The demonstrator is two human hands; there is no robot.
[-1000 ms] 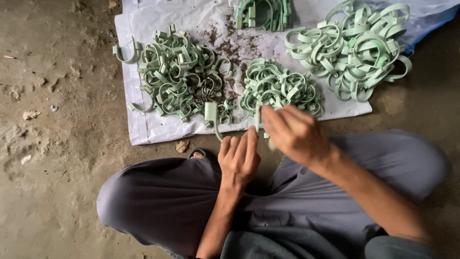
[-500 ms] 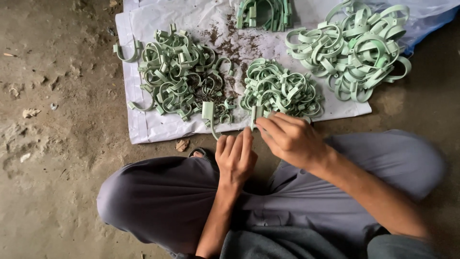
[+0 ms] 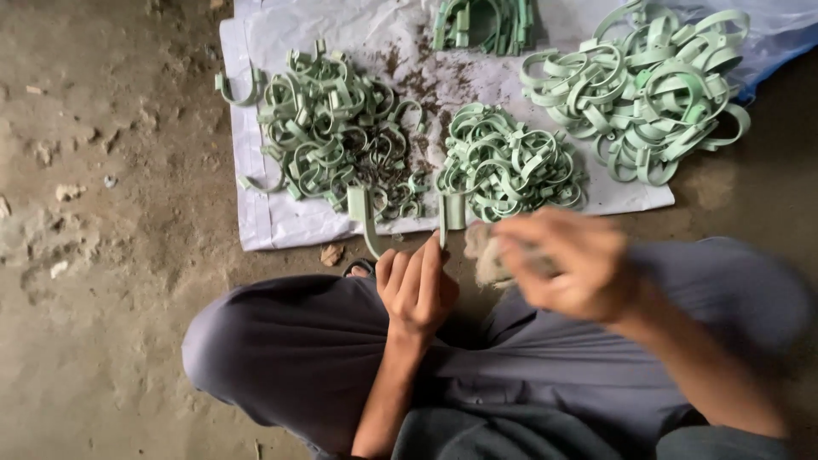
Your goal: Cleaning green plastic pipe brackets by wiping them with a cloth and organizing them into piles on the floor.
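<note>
Now | left hand (image 3: 416,285) fingers grasp green clamp (image 3: 365,215) | right hand (image 3: 573,264) blurred, grip unclear | white sheet (image 3: 264,217) bears clamp piles (image 3: 332,136)

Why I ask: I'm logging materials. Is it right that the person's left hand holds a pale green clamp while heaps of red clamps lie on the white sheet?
Not quite. In the head view the heaps of clamps on the white sheet are pale green, not red. The left hand does hold a pale green clamp.

The left hand (image 3: 415,288) rests above the crossed legs, fingers curled in a closed grip; the right hand (image 3: 569,264) is motion-blurred, fingers bent.
</note>
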